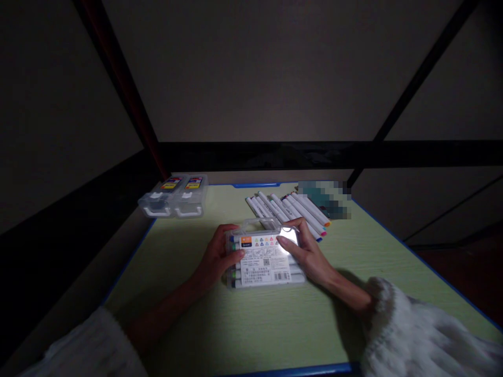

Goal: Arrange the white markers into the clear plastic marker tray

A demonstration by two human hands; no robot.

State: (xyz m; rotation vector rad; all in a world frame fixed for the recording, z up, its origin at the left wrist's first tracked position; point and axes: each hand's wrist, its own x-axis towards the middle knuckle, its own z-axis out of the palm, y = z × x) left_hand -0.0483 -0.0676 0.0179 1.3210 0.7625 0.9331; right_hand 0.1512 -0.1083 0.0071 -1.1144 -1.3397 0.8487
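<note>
Between my two hands is a clear plastic marker case (259, 262) with a carrying handle on its far side. Several white markers with coloured ends lie inside it, partly covered by a printed label with a barcode. My left hand (220, 254) grips the case's left end, thumb on the label. At the right end my right hand (306, 251) holds it, thumb over the upper right of the label near a bright glare. The fingers under the case are hidden. Just beyond it, loose white markers (281, 209) with coloured ends lie side by side on the table.
Two clear plastic cases (188, 201) with white handles and colourful labels stand at the table's far left. A pixelated dark green item (324, 198) lies at the far right. The pale green table (251, 335) has blue edges, with a wall behind it.
</note>
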